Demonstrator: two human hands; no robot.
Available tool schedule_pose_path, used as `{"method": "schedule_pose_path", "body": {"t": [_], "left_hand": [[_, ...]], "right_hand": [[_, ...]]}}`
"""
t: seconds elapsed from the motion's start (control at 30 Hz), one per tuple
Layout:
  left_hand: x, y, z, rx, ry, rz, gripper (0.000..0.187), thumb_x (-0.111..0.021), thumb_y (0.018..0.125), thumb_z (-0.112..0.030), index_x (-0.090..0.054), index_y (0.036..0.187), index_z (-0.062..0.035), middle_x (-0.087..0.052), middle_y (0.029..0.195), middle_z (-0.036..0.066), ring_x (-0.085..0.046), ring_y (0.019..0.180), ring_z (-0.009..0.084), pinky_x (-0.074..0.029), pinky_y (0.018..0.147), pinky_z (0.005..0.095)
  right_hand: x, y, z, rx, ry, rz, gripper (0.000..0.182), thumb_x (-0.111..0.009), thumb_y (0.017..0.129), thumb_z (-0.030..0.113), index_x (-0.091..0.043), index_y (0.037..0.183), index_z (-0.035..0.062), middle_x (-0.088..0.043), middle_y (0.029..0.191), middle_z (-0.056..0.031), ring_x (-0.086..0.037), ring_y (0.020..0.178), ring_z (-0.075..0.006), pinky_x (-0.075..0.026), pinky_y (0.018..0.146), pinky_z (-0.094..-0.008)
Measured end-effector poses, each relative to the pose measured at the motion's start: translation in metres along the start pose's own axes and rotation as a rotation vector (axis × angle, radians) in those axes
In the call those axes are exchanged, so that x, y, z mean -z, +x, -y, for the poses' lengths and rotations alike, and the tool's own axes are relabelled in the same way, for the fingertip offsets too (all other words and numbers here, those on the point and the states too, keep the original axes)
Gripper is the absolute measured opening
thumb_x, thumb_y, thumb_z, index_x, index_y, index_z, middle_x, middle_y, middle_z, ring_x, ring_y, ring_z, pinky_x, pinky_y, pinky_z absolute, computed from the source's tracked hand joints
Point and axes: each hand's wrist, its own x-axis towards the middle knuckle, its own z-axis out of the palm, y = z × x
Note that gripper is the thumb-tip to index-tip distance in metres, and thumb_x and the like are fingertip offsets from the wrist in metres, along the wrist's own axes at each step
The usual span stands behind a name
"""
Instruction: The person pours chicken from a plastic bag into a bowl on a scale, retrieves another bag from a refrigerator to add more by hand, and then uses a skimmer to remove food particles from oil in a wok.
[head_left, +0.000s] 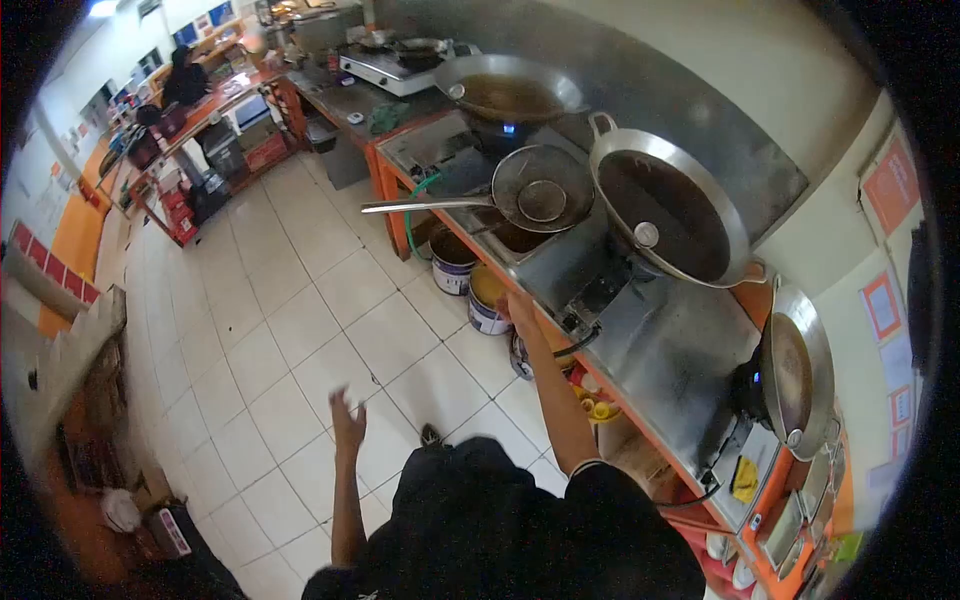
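Over the tiled floor, my left hand (347,418) is raised with its fingers apart and nothing in it. My right hand (515,308) is near the front edge of the metal counter, above the buckets; its fingers are too blurred to read. Beyond it, a round strainer (543,188) rests on the counter, its long handle (428,205) sticking out past the edge. Behind and to the right stands a large wok (665,212) of dark liquid. Another wok (508,92) with brown liquid is farther back, and a third wok (792,370) stands at the right.
Under the counter (668,345) are a bucket (453,262) and a bucket with yellowish contents (488,300). A yellow cloth (745,478) lies near the right end. A white stove (395,70) stands at the back. A person (185,78) is far away at upper left.
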Motion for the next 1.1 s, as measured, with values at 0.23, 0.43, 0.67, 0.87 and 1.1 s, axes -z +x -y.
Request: {"method": "schedule_pose_path", "body": {"t": [0.23, 0.43, 0.67, 0.87, 1.1], "left_hand": [[-0.096, 0.306, -0.161, -0.557, 0.025, 0.274, 0.029, -0.056, 0.075, -0.003, -0.047, 0.102, -0.0026, -0.049, 0.101, 0.018, -0.050, 0.093, 0.0355, -0.045, 0.077, 0.0395], [-0.227, 0.407, -0.175, -0.510, 0.229, 0.583, 0.023, -0.056, 0.078, -0.023, -0.059, 0.088, -0.0024, -0.057, 0.088, 0.022, -0.056, 0.084, 0.0371, -0.048, 0.071, 0.0433], [-0.272, 0.440, -0.197, -0.588, 0.571, 0.873, 0.040, -0.059, 0.073, -0.039, -0.061, 0.087, -0.0022, -0.061, 0.087, 0.020, -0.061, 0.082, 0.0322, -0.050, 0.069, 0.0420], [-0.265, 0.500, -0.196, -0.684, 0.384, 0.886, 0.030, -0.057, 0.075, -0.033, -0.062, 0.082, -0.0044, -0.061, 0.078, 0.020, -0.061, 0.076, 0.0332, -0.049, 0.066, 0.0435], [-0.307, 0.621, -0.004, -0.718, 0.450, 0.769, 0.020, -0.047, 0.083, -0.023, -0.060, 0.088, -0.0089, -0.060, 0.071, 0.014, -0.060, 0.061, 0.0306, -0.051, 0.056, 0.0374]], "right_hand": [[-0.036, 0.110, 0.014, -0.026, 0.381, -0.029, 0.028, -0.046, 0.088, 0.026, -0.055, 0.093, 0.0003, -0.059, 0.076, -0.0077, -0.060, 0.064, -0.0178, -0.048, 0.054, -0.0273], [-0.068, 0.153, 0.005, 0.100, 0.360, -0.151, 0.036, -0.043, 0.090, 0.036, -0.040, 0.111, 0.0064, -0.057, 0.099, -0.0102, -0.060, 0.079, -0.0216, -0.048, 0.069, -0.0329], [-0.133, 0.150, 0.066, 0.096, 0.473, -0.267, 0.040, -0.043, 0.090, 0.035, -0.037, 0.123, 0.0125, -0.049, 0.117, -0.0062, -0.046, 0.109, -0.0200, -0.043, 0.081, -0.0393], [-0.137, 0.184, 0.065, -0.047, 0.889, -0.280, 0.037, -0.050, 0.086, 0.032, -0.044, 0.116, 0.0118, -0.050, 0.111, -0.0059, -0.047, 0.102, -0.0190, -0.039, 0.085, -0.0409], [-0.149, 0.156, 0.090, -0.086, 0.279, -0.790, 0.022, -0.053, 0.084, 0.022, -0.046, 0.098, 0.0064, -0.053, 0.076, -0.0032, -0.052, 0.062, -0.0130, -0.042, 0.050, -0.0266]]}}
